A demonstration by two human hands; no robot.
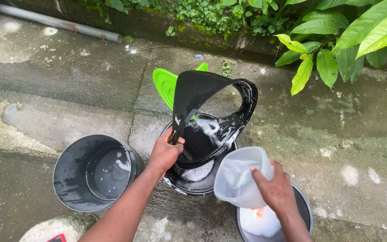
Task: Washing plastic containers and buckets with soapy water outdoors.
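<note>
Nearest to me, my right hand point(276, 188) is wrapped around a clear plastic jug point(240, 177), tipped toward the black bin lid point(211, 116). I see my left hand point(164, 152) pinched shut on that lid's lower left edge, holding it upright, soapy foam streaking its inner face. The lid stands over a black bowl point(193, 179) with suds in it, and its open ring faces right. Below the jug sits a bucket of foamy water point(265, 222), its rim touching my right wrist. To the left stands one empty grey bin point(92, 172), just beside my left forearm, a narrow gap between. One green lid point(164, 85) lies behind the black one. I count three round containers in all, two lids, one jug. Wet concrete floor point(337, 134) lies open to the right and far left; leafy plants point(337, 40) and a grey pipe point(54, 22) edge the far side.
</note>
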